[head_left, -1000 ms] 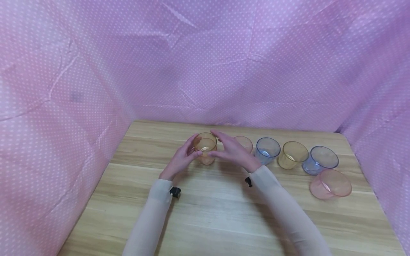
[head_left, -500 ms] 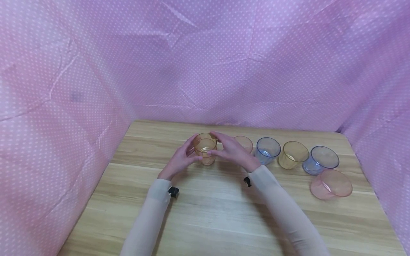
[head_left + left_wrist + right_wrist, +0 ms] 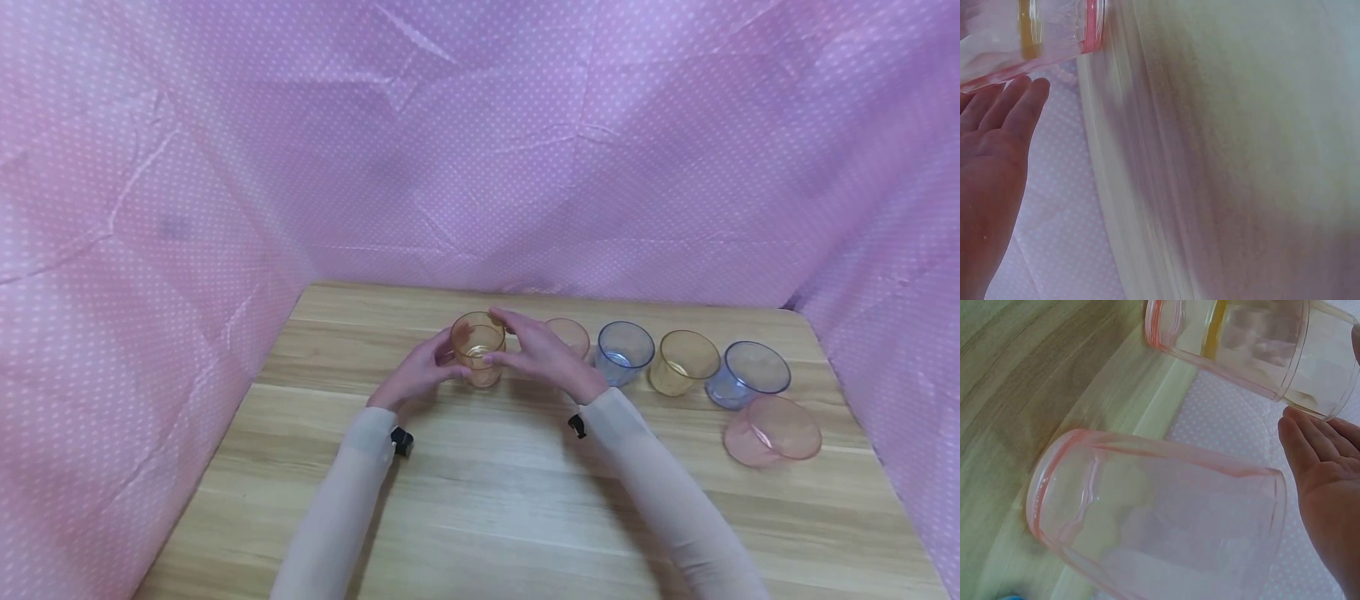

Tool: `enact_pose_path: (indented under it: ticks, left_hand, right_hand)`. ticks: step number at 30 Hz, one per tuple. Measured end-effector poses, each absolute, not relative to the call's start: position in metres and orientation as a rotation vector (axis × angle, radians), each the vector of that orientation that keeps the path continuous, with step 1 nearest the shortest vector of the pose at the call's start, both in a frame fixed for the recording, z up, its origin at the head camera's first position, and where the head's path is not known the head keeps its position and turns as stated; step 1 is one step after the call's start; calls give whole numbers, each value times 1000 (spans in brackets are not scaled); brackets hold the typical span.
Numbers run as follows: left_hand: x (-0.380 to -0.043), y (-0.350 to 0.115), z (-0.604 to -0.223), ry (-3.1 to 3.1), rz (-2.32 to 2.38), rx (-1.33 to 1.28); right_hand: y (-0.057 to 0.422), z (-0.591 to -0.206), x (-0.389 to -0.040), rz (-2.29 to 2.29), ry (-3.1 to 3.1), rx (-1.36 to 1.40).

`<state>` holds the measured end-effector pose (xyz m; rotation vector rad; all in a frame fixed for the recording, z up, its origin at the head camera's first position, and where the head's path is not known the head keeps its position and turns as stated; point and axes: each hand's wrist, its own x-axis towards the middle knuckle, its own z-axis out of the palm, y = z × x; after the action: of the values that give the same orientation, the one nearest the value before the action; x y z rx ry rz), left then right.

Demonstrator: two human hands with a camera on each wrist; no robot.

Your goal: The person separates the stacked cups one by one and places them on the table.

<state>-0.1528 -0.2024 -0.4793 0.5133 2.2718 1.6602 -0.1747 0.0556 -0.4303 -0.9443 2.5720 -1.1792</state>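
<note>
In the head view a clear amber cup point(image 3: 477, 335) sits nested in a pink cup point(image 3: 486, 379) that stands upright on the table. My right hand point(image 3: 542, 354) pinches the amber cup near its rim, thumb in front and fingers behind. My left hand point(image 3: 416, 372) is at the left side of the two cups, its fingers fairly straight and thumb near the front. Left wrist view: those fingers point(image 3: 1019, 109) lie close against the pink cup point(image 3: 1054, 53); contact is hard to tell. Right wrist view: the right fingers point(image 3: 1313, 434) meet the upper cup's rim.
Right of the hands stand a pink cup point(image 3: 568, 336), a blue cup point(image 3: 625, 354), a yellow cup point(image 3: 682, 362) and another blue cup point(image 3: 748, 375) in a row. A further pink cup point(image 3: 772, 432) is nearer the front. Pink dotted cloth point(image 3: 480, 167) surrounds the wooden table point(image 3: 480, 500).
The left hand has drawn slightly left and down, its fingertips no longer beside the amber cup's rim. The right hand stays almost in place. The other cups keep their places.
</note>
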Motion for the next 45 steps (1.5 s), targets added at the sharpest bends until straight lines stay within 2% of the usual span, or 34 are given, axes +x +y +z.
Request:
enact_pose_path:
  ticks: [17, 45]
  left_hand:
    - [-154, -202, -482, 2248, 1655, 537]
    - [-149, -200, -481, 2267, 1643, 503]
  right_hand:
    - [46, -429, -180, -1061, 2549, -919]
    - [44, -432, -179, -1199, 2524, -894]
